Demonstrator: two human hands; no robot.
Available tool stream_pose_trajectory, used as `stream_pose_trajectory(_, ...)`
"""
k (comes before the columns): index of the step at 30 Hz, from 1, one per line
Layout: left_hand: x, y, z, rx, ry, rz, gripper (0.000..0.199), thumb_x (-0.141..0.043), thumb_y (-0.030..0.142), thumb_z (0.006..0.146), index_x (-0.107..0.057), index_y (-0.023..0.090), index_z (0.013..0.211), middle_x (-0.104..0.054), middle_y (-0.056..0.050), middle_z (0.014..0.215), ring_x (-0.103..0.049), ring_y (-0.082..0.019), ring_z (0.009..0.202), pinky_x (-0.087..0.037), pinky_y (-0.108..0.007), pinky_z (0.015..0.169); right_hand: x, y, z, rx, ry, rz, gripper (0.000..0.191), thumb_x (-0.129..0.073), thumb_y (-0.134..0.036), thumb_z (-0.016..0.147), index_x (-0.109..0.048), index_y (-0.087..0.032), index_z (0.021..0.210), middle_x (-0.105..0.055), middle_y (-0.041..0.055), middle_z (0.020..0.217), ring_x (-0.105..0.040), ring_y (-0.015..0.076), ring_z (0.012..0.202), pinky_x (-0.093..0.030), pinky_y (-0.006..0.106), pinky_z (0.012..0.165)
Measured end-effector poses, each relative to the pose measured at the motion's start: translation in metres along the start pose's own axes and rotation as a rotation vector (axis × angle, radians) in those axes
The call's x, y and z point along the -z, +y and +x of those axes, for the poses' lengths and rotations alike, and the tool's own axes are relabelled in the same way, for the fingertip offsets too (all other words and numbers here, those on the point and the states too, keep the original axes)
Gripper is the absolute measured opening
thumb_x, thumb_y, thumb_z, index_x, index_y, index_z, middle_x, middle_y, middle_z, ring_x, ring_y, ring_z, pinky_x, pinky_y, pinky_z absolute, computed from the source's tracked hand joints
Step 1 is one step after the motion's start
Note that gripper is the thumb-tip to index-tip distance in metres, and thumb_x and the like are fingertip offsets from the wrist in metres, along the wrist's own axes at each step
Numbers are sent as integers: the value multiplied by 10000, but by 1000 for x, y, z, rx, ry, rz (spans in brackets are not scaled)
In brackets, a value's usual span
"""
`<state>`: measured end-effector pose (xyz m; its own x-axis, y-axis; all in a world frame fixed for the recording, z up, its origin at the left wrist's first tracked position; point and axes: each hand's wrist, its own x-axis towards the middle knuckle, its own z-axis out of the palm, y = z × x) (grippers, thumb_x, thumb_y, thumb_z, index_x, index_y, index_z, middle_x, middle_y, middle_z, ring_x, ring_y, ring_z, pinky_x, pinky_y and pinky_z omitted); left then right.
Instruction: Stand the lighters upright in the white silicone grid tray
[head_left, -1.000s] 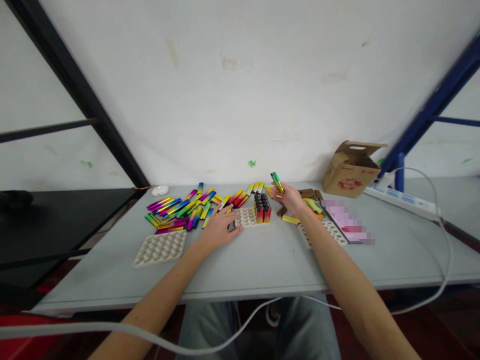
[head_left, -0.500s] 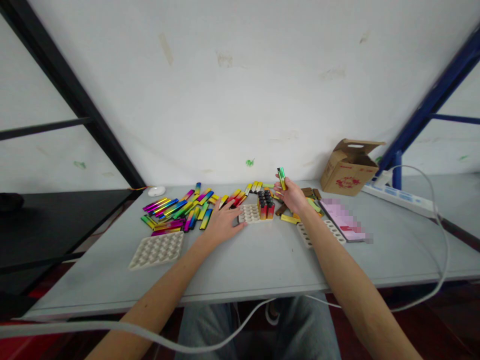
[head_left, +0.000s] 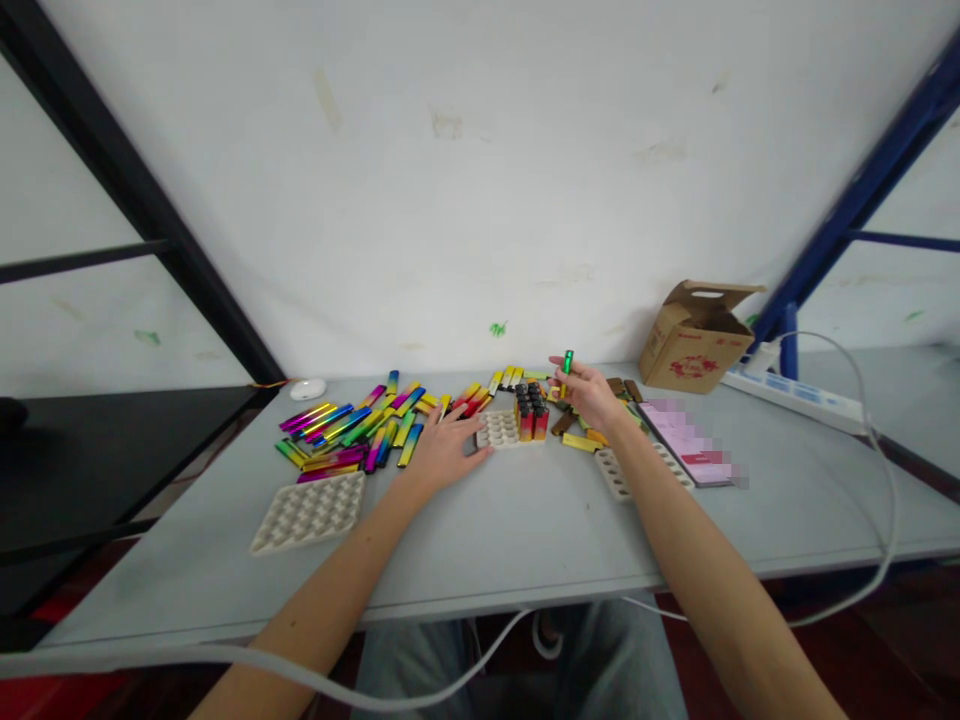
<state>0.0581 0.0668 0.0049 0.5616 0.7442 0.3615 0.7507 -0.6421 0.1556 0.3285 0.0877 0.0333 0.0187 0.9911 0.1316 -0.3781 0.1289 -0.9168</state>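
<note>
Our left hand [head_left: 448, 450] lies open, fingertips against the white molded tray [head_left: 495, 430] with upright red-and-gold sticks [head_left: 529, 416]. Our right hand [head_left: 589, 393] pinches a slim green metallic stick [head_left: 568, 362] upright above the table. Beyond lie rainbow sticks [head_left: 352, 430] and a cardboard box [head_left: 694, 340].

I've a slim green metallic tube [head_left: 568, 362] pinched upright in the right hand [head_left: 589, 392]; the left hand [head_left: 446, 450] lies flat just beside a white moulded tray [head_left: 495, 430].
</note>
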Motion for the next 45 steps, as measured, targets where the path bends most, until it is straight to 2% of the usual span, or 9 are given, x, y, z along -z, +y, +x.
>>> stream_pose_trajectory(3, 1, 1, 0, 17, -3, 11, 384, -582, 460, 840, -661, 254, 1154, -658, -60, 1252, -456, -300, 1319, -218, -586, 1138, -2, 1, -3, 3, 7, -72, 372, -784, -266, 655, -650, -195, 995, -701, 26, 886, -673, 133, 759, -514, 230, 627)
stream_pose_trajectory(7, 3, 0, 0, 52, -2, 22, 372, -601, 438, 821, -668, 263, 1142, -651, -52, 1263, -471, -320, 1303, -252, -595, 1111, -4, 2, -5, 73, 26, -196, 436, -776, -385, 668, -556, -208, 999, -721, 44, 889, -662, 140, 675, -425, 190, 459)
stream_pose_trajectory(12, 3, -2, -1, 41, -15, 6, 380, -595, 409, 834, -647, 265, 1182, -624, -44, 1304, -448, -308, 1325, -255, -572, 1118, -7, 2, -5, 133, -19, -239, 386, -765, -422, 664, -528, -199, 872, -640, -22, 692, -459, 60, 482, -272, 159, 397)
stream_pose_trajectory(19, -5, -8, -3, 7, 24, -16, 376, -585, 405, 854, -648, 241, 1187, -620, -61, 1308, -448, -320, 1320, -271, -589, 1106, -6, -7, -7, -155, -196, -24, 526, -512, -699, 758, -519, -180, 669, -355, -54, 504, -283, 69, 415, -173, 180, 358)
stream_pose_trajectory(25, -7, -10, -5, -24, 95, -44, 339, -616, 368, 832, -678, 237, 1138, -655, -84, 1250, -474, -327, 1288, -309, -607, 1083, -6, -14, -11, -356, -364, 185, 546, -393, -648, 839, -339, -199, 534, -232, -73, 432, -166, 64, 385, -184, 164, 347)
stream_pose_trajectory(34, -6, -12, -3, -127, 298, -76, 243, -627, 308, 823, -704, 182, 1016, -704, -108, 1068, -590, -283, 1113, -434, -498, 1005, -15, -16, -18, -469, -575, 341, 565, -372, -630, 848, -294, -199, 491, -188, -79, 396, -135, 59, 363, -192, 161, 334)
stream_pose_trajectory(38, -5, -8, -3, -123, 327, -126, 211, -620, 289, 835, -698, 173, 993, -697, -111, 1048, -611, -270, 1061, -463, -484, 963, -26, -21, -25, -404, -519, 361, 562, -366, -633, 867, -333, -197, 514, -235, -69, 410, -197, 67, 367, -215, 163, 340)
stream_pose_trajectory(42, 0, 5, 2, -58, 444, -292, 158, -594, 256, 862, -689, 186, 967, -703, -92, 998, -637, -233, 1006, -493, -435, 932, -39, -25, -27, -201, -276, 307, 489, -435, -627, 852, -469, -188, 639, -433, -20, 544, -414, 95, 472, -325, 180, 402)
stream_pose_trajectory(45, 9, 24, 14, 7, 569, -411, 125, -592, 229, 860, -684, 192, 934, -708, -80, 959, -650, -217, 964, -516, -401, 895, -43, -28, -27, -97, -187, 249, 447, -497, -614, 826, -493, -192, 681, -477, -6, 613, -430, 99, 486, -274, 182, 374)
